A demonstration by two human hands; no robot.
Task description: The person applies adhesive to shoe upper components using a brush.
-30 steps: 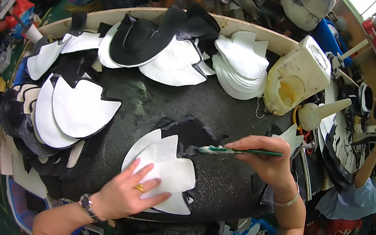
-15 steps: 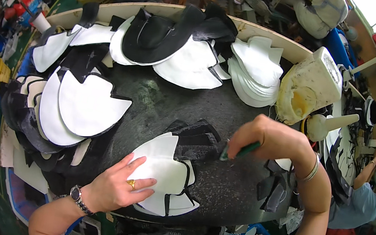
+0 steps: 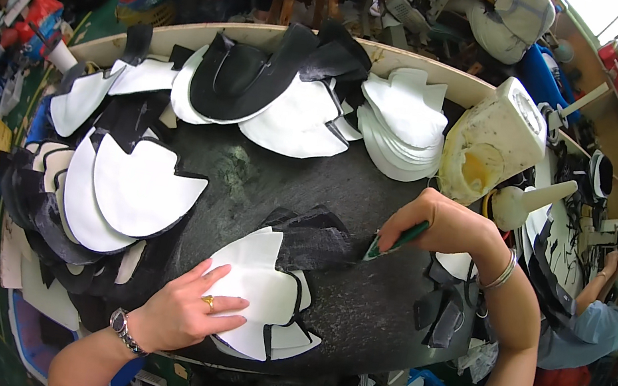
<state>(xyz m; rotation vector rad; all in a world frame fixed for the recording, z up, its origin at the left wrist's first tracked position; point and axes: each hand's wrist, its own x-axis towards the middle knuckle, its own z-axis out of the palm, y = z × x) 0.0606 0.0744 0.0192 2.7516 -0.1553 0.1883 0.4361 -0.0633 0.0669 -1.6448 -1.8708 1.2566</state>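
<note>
My left hand (image 3: 188,305) lies with fingers spread on a small stack of white, notched cut-out pieces (image 3: 254,259) with black edging. The hand presses them to the dark worktop and holds nothing. Fanned out beyond that stack are several black strips (image 3: 315,242). In my right hand (image 3: 434,222) is a slim green tool (image 3: 401,240), pinched between bent fingers. Its narrow tip points down and left, by the right ends of the black strips. Whether the tip touches them or the worktop, I cannot tell, and its exact kind is unclear.
White and black pieces lie piled at the left (image 3: 136,190) and along the back (image 3: 295,126). A cut-open, stained plastic jug (image 3: 499,142) stands back right beside a white pot (image 3: 513,207). Black scraps (image 3: 442,311) lie at the right. A co-worker (image 3: 587,326) sits farther right.
My right hand has turned the green tool slightly, and its tip now shows more clearly. My left hand stays on the white pieces. The whole view has shifted a little.
</note>
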